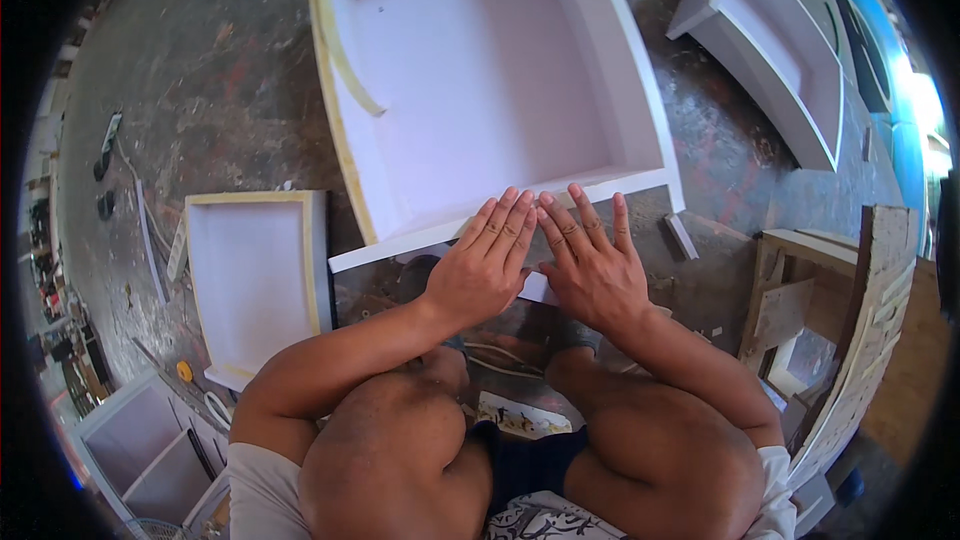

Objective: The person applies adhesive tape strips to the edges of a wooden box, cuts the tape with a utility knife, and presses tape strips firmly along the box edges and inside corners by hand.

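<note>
A large white drawer-like box (490,90) lies on the floor before me with its inside facing up. Across its near side runs a white front panel (385,250), which sticks out past the box at both ends. My left hand (482,265) rests on this panel's edge, fingers stretched out. Beside it my right hand (595,265) lies flat on the same edge, the fingertips of both hands almost meeting. Neither hand holds anything. A yellowish strip (345,70) runs along the box's left side, partly hanging loose inside. Beneath my thumbs shows a small white piece (538,288).
On the left stands a smaller white drawer (250,270); another white drawer (770,90) lies at the far right. A wooden frame (865,320) stands near my right arm. A short white block (682,237) sits by the panel's right end. A white cabinet (130,420) is at lower left.
</note>
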Tool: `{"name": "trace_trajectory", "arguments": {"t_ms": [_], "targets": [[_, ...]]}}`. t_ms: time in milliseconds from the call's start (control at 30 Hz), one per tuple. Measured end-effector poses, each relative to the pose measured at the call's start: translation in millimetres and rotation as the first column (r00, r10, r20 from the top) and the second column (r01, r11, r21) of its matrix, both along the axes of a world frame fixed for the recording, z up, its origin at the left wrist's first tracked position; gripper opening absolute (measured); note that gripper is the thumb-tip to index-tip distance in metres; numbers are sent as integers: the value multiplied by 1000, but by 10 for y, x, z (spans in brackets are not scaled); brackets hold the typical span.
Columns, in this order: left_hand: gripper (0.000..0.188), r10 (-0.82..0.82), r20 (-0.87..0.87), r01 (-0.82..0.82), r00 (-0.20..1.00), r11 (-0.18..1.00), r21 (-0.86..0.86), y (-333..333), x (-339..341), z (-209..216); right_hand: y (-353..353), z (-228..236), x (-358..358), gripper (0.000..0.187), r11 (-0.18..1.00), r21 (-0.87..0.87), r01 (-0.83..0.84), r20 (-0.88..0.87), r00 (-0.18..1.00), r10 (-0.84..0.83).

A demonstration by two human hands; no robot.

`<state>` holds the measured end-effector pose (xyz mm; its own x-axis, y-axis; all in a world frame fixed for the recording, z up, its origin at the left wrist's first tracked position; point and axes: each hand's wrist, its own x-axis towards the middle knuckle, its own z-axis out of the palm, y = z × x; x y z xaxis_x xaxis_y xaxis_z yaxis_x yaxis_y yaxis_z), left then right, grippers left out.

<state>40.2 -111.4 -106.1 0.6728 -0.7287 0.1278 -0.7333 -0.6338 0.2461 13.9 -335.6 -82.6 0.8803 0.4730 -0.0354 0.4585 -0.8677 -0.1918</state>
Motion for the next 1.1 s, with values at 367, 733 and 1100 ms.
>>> {"name": "trace_trajectory", "arguments": {"t_ms": [367,733,1100], "targets": [[78,-157,85,162,984,985,-54,-1069,367,-130,-745,-16,21,61,933,-49,357,121,929,-349],[75,-212,89,215,973,976,-26,-1555,467,-120,-1802,-541,-286,40,648,357,672,29,686,-727],[54,171,-102,-199,980,879,-434,-175,842,614,-2115,-1535,-427,39,602,215,769,11,614,-789]]}}
